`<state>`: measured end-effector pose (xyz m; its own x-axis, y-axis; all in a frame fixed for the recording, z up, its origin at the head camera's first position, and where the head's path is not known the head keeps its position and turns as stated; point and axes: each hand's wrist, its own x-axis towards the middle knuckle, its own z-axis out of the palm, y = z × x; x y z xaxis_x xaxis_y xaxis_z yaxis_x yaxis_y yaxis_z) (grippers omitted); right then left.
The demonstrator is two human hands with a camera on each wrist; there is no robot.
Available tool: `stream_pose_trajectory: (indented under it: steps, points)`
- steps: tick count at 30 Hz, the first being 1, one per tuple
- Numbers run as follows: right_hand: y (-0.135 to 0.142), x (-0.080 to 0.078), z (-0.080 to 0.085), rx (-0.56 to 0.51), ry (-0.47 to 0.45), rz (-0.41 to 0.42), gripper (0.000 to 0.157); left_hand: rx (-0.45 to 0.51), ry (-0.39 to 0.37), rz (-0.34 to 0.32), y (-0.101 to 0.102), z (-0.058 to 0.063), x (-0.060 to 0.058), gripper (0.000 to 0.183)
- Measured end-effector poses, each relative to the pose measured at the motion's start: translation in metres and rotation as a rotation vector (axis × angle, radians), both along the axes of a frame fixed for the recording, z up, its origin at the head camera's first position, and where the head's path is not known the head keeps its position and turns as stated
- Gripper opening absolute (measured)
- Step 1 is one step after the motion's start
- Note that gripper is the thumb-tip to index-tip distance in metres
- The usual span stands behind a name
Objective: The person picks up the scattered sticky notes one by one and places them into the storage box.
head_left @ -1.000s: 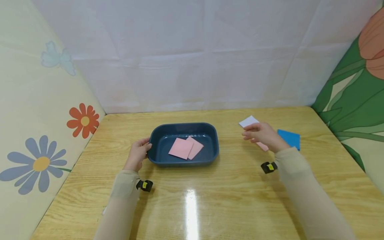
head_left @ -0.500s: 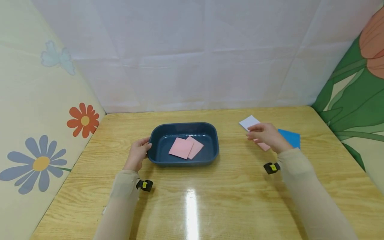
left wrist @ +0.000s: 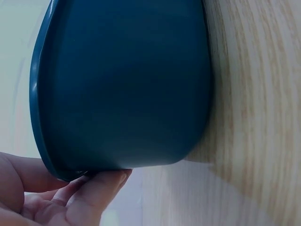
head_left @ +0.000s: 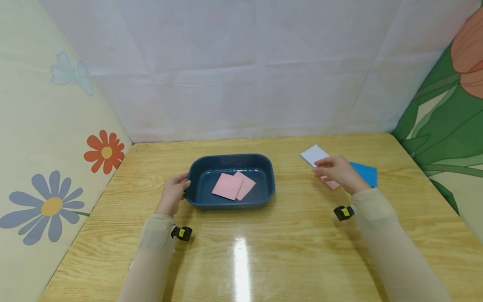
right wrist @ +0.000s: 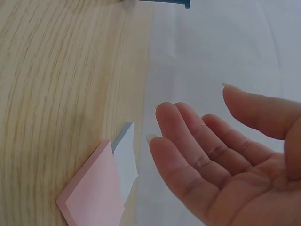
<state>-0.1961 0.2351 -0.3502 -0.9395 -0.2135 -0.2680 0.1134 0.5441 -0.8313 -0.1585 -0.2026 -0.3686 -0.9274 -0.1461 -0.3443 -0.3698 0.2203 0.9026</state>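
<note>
A dark blue rectangular basin (head_left: 231, 206) stands on the table, and my left hand (head_left: 172, 196) grips its left end. In the left wrist view, the thumb and fingers pinch the basin's rim (left wrist: 36, 94). Two pink square paper pads (head_left: 227, 186) lie overlapping inside it. Over to the right, my right hand (head_left: 337, 173) hovers, fingers apart from the thumb and holding nothing. Below it lies another pink pad (right wrist: 91, 193), partly covered by the hand in the head view. A white pad (head_left: 312, 154) touches or overlaps that pink one's far side.
A blue square pad (head_left: 366, 173) lies right of my right hand, partly behind the wrist. The wood-grain table (head_left: 286, 247) runs back to a white cloth wall (head_left: 211, 105). Flower-printed panels (head_left: 37, 126) flank both sides.
My right hand has drifted slightly to the right over the pink pad, its fingers still empty. The left hand and the basin have stayed in place.
</note>
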Motion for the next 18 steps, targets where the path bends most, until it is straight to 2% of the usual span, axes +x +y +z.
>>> stream_pose_trajectory:
  steps: [10, 18]
  points:
    - [0.006, 0.0, -0.007, 0.019, -0.022, -0.027, 0.05, 0.007, -0.001, -0.001, 0.0, 0.0, 0.0, 0.046]
    - [0.011, 0.0, -0.014, 0.03, 0.02, -0.035, 0.054, 0.014, 0.001, -0.006, 0.0, 0.0, 0.0, 0.046]
